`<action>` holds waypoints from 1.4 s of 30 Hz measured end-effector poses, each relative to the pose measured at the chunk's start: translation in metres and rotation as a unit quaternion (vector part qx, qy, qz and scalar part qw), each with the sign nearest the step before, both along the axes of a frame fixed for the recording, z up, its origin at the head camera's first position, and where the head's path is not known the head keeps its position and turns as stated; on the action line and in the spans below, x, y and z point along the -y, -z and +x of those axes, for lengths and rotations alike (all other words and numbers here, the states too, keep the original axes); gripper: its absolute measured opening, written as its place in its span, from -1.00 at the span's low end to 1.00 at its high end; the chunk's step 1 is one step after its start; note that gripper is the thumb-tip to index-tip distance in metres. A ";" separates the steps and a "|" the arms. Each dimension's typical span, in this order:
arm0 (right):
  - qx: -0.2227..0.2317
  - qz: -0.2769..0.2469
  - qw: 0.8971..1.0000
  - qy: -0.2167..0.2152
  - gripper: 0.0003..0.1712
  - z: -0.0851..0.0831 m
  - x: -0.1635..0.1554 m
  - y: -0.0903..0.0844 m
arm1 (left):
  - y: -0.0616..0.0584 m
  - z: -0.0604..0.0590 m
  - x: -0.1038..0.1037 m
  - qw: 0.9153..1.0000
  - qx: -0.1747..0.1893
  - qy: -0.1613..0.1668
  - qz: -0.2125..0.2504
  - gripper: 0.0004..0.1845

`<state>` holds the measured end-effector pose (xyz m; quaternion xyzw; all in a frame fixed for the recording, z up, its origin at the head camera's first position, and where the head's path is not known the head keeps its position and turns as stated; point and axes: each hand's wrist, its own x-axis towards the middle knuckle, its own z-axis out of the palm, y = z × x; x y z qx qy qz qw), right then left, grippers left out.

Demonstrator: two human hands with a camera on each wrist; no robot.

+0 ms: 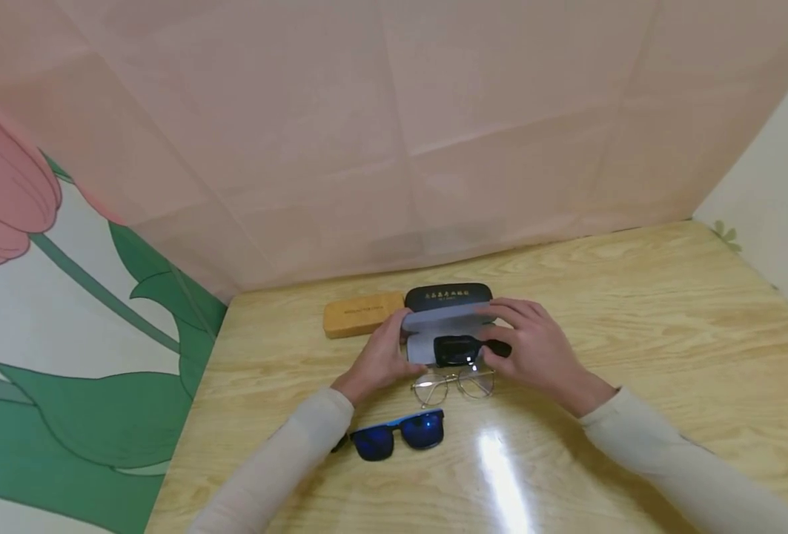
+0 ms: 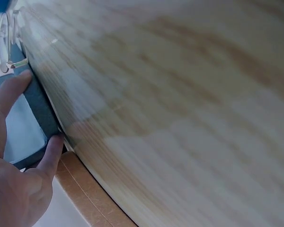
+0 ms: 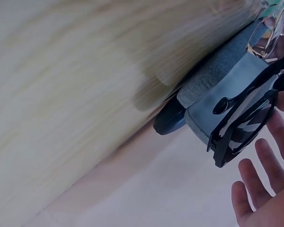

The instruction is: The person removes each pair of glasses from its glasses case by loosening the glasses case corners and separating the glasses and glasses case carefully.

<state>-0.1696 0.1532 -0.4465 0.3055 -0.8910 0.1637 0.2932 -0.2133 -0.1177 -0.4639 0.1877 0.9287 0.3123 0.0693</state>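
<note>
A grey glasses case point(image 1: 422, 350) stands open on the table, its lid raised at the back. My left hand point(image 1: 382, 357) grips the case's left end; in the left wrist view, thumb and a finger press on its grey edge point(image 2: 43, 113). Black-framed sunglasses point(image 1: 456, 351) are held over the case by my right hand point(image 1: 534, 348), pinched at one side. In the right wrist view these sunglasses point(image 3: 250, 124) look tilted, and the other fingers point(image 3: 255, 184) spread away from them. Thin metal-rimmed clear glasses point(image 1: 430, 389) lie just in front of the case.
Behind the grey case is a black glasses case point(image 1: 448, 294) with lettering. A yellow-brown case point(image 1: 363, 314) lies to its left. Blue-lensed sunglasses point(image 1: 423, 430) rest nearer me, by the left sleeve. A pink cloth point(image 1: 394, 148) hangs along the table's back edge.
</note>
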 end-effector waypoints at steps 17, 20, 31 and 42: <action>0.008 0.004 0.999 -0.032 -0.87 0.035 -0.016 -0.001 | -0.001 -0.001 0.000 1.000 0.015 -0.007 -0.018 0.17; 0.008 0.007 0.999 -0.038 -0.86 0.040 -0.016 0.000 | -0.001 -0.001 -0.001 1.000 0.014 -0.006 -0.016 0.16; 0.024 0.042 0.998 -0.050 -0.85 0.055 -0.021 0.001 | -0.002 -0.004 -0.003 1.000 0.010 0.002 -0.018 0.15; 0.062 0.067 0.994 -0.060 -0.80 0.061 -0.023 0.006 | -0.003 -0.002 -0.002 1.000 0.016 -0.002 -0.008 0.14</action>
